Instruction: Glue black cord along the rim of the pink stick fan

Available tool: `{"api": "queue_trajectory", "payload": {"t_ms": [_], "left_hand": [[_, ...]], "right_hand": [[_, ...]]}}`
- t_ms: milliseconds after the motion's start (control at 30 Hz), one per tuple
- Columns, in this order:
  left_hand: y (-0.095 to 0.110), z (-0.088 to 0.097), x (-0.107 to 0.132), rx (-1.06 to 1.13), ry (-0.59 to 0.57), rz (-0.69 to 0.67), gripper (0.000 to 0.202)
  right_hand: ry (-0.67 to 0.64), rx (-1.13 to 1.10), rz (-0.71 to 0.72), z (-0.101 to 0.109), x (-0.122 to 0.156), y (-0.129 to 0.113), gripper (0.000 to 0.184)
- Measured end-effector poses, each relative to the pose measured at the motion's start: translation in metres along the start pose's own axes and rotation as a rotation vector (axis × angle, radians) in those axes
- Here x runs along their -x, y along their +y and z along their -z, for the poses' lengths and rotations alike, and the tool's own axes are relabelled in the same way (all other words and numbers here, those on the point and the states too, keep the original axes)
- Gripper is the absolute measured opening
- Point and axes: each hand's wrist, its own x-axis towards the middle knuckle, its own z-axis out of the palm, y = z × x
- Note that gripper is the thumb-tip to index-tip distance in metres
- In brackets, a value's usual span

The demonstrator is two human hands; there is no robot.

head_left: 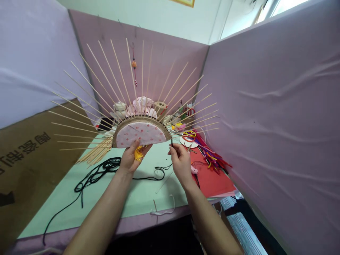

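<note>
My left hand (132, 157) grips a half-round piece (140, 134) by its flat lower edge, thumb in front. Its face is pinkish-white cloth with red dots, and a brown band runs round the curve. Thin wooden sticks (92, 85) fan out from that band. Below the piece, a yellow tassel (138, 154) shows by my left fingers. With fingers pinched, my right hand (181, 161) holds a black cord (171, 142) at the piece's right corner. The cord trails down to the table and joins a loose black coil (102, 170) on the left.
Left lies a bundle of wooden sticks (97, 152) near a big cardboard sheet (39, 148). On the right are red paper (216, 182), coloured pipe cleaners (209, 152) and scissors (189, 134). Behind stand a pink ruffled cloth (143, 104) and a tape roll (160, 106). Purple cloth panels (265, 106) enclose the table.
</note>
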Motion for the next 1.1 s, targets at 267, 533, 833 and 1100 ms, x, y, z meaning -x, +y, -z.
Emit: {"api": "queue_trajectory", "payload": {"t_ms": [267, 533, 833, 1100], "left_hand": [[-0.007, 0.008, 0.001, -0.054, -0.047, -0.036, 0.035], [-0.013, 0.013, 0.0, -0.068, -0.024, -0.05, 0.036], [-0.024, 0.021, -0.005, -0.042, 0.028, 0.015, 0.023], [-0.033, 0.017, -0.002, 0.037, 0.126, 0.072, 0.017]], "right_hand": [[-0.14, 0.508, 0.236, 0.024, -0.019, -0.022, 0.023], [-0.421, 0.088, -0.259, 0.029, -0.079, -0.044, 0.019], [-0.465, -0.011, -0.239, 0.004, -0.135, -0.095, 0.008], [-0.627, -0.07, -0.096, -0.066, -0.174, -0.165, 0.007]]}}
